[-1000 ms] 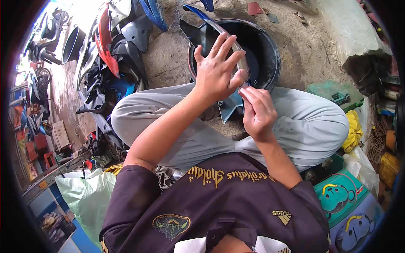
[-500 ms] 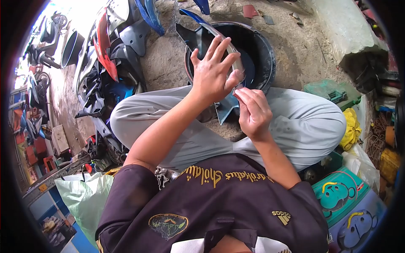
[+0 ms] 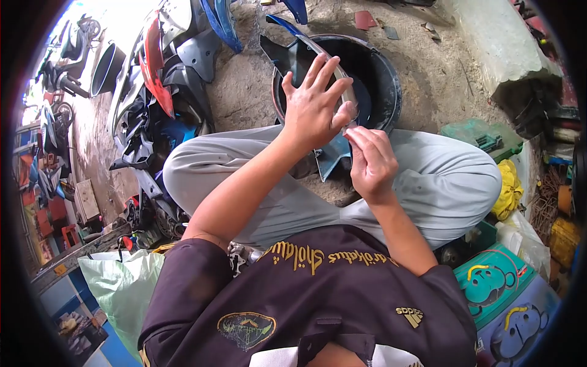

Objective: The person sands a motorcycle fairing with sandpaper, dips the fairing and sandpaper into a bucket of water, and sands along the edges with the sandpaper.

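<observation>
- Left hand [image 3: 315, 104]: fingers spread over a motorcycle fairing panel [image 3: 292, 58], which slants across the far left rim of a black tub [image 3: 393, 92].
- Right hand [image 3: 374, 162]: fingertips together at the panel's near end; whether clamped on it, I cannot tell.
- Rough concrete floor [image 3: 428, 79]: loose fairings [image 3: 199, 55] heaped leftward, pale ledge [image 3: 495, 43] along its right edge.

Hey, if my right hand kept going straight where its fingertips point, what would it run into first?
Probably your left hand, near the thumb's base; your right hand points that way. Depth is unclear, so the panel could come first.
</observation>
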The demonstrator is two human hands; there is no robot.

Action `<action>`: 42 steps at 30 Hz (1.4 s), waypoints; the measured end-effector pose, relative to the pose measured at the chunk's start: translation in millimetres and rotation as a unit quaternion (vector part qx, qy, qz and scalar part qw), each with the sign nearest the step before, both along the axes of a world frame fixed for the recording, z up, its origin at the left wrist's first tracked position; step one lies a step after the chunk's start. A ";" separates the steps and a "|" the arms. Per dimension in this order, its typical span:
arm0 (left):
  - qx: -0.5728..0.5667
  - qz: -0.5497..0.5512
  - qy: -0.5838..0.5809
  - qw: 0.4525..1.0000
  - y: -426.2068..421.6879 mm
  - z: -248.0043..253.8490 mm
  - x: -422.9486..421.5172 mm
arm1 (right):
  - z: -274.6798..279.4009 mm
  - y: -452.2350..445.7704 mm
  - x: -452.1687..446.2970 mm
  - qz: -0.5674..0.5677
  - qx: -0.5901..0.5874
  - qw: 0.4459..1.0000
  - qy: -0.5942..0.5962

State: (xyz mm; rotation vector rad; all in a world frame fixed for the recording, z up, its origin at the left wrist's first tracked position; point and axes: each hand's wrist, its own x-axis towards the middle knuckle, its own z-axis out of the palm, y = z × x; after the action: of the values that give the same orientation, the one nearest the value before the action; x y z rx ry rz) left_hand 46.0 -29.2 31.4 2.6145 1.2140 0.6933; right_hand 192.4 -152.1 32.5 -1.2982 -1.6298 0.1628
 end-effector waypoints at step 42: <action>0.008 0.004 0.021 1.000 5.1 -0.1 0.1 | -0.4 1.3 -3.6 -0.039 -0.025 0.997 0.058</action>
State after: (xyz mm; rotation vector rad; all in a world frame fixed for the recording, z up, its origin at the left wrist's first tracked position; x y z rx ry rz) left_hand 46.0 -24.1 31.3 2.6517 1.2366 0.6551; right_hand 188.9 -150.8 32.1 -1.3636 -1.4830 0.2277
